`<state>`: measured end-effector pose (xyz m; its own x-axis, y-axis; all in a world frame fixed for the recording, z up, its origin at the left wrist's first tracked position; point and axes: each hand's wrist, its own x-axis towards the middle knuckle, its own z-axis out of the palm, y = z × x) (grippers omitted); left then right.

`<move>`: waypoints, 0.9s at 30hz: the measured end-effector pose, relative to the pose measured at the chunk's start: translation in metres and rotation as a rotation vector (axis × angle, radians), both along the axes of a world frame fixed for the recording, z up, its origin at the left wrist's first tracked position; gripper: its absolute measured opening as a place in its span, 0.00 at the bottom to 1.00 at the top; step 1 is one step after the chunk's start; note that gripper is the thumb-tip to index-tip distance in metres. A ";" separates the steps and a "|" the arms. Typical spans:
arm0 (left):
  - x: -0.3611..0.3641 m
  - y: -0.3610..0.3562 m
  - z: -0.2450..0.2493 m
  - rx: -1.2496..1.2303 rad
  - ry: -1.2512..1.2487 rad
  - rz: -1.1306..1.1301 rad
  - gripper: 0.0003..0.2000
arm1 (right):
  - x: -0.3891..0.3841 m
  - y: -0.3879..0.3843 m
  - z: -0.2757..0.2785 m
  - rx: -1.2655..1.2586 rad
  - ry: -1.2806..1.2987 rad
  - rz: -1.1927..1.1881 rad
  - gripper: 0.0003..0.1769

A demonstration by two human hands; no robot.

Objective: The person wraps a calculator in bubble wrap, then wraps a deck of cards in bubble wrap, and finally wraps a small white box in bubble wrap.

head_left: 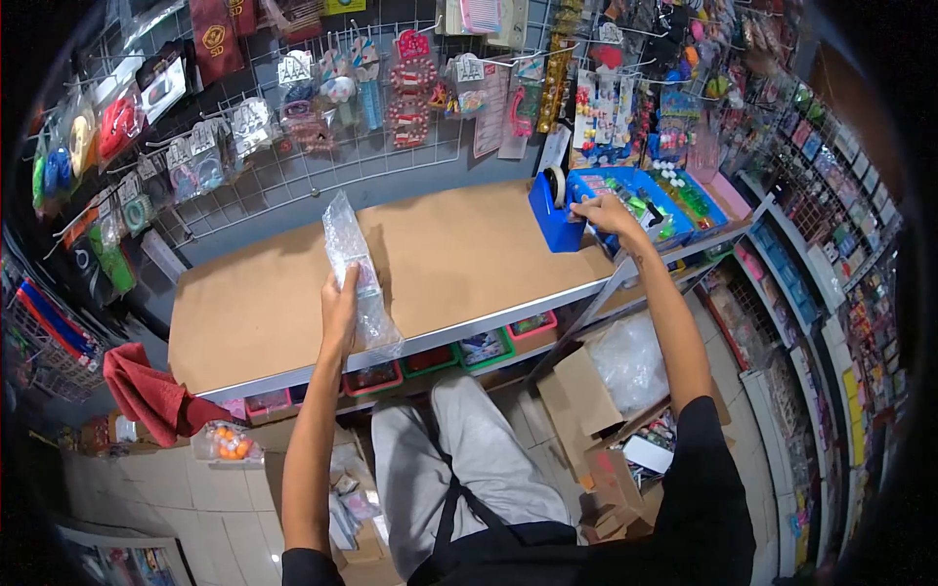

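Note:
My left hand (339, 311) is closed around a long clear plastic bag (347, 234), holding it over the brown tabletop. The bag is folded narrow and crinkled, with a pale patch near my thumb; its contents are hard to make out. At the table's right part stands a blue tape dispenser (555, 220) with a roll of tape (556, 186) in it. My right hand (608, 215) is at the dispenser's right side, fingertips pinched together by its edge. Whether a strip of tape is between those fingers is too small to see.
Blue trays (645, 195) of small colourful goods sit right of the dispenser. A wire grid (430, 146) with hanging packets rises behind the table (254, 313). A red cloth (151, 391) hangs at the left corner. Open cardboard boxes (576, 391) stand on the floor beside my legs.

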<state>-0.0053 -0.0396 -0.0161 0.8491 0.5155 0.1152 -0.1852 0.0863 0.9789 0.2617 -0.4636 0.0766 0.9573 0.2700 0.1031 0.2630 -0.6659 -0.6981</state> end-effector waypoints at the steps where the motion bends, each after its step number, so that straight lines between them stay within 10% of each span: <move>1: -0.002 -0.003 0.005 0.004 0.028 0.026 0.18 | -0.026 0.011 0.022 0.094 0.075 0.005 0.19; 16: -0.007 -0.006 0.009 -0.054 -0.007 -0.016 0.18 | -0.038 0.015 0.036 0.316 0.539 -0.268 0.31; 27: -0.005 -0.004 0.004 -0.076 -0.019 -0.018 0.18 | -0.062 -0.001 0.016 0.239 0.376 -0.184 0.19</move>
